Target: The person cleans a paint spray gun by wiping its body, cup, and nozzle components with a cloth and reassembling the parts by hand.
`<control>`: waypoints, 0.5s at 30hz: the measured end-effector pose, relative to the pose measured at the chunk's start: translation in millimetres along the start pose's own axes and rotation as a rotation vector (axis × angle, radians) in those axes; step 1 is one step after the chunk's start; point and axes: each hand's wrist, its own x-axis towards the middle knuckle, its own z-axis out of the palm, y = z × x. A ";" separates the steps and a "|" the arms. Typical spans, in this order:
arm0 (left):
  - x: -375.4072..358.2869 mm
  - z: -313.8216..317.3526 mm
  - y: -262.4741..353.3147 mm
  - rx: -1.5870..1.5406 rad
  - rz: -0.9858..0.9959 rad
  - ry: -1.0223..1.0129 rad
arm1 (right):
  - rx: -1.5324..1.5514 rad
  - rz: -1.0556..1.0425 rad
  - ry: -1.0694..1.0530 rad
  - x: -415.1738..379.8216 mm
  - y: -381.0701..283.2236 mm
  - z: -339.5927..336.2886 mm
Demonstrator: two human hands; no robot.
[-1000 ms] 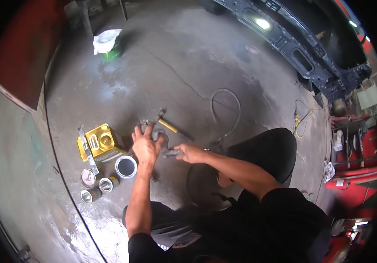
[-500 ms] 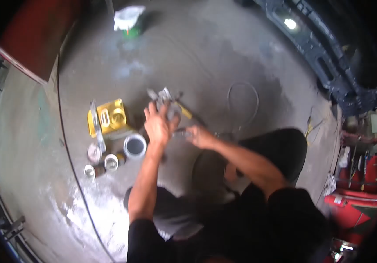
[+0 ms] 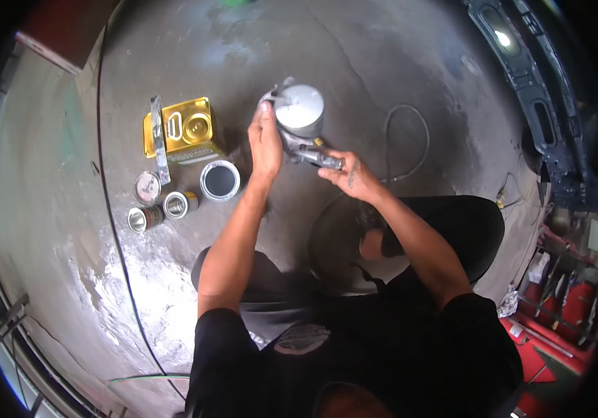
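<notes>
Spray gun (image 3: pixel 301 117) in both hands: right hand (image 3: pixel 352 175) grips its handle at five o'clock; left hand (image 3: pixel 266 145), fingers open, braces nine o'clock

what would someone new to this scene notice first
The shiny yellow can stands out on the floor at left, a metal strip lying across its top. Near the centre, the left hand and right hand hold a spray gun with a pale round cup.
</notes>
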 end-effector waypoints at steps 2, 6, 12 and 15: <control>-6.1 -3.8 -0.1 0.026 -0.220 -0.067 | -0.031 -0.054 0.031 6.1 -1.3 -12.9; 3.7 -13.8 28.0 -0.742 -0.409 -0.074 | 0.033 -0.107 0.019 11.7 -22.7 -43.0; -19.3 3.5 21.1 0.031 -0.077 -0.240 | 0.040 -0.089 -0.066 -3.2 -39.4 -45.9; -13.5 4.4 -4.3 -0.143 -0.244 -0.301 | -0.006 -0.095 -0.118 -12.9 -46.5 -53.8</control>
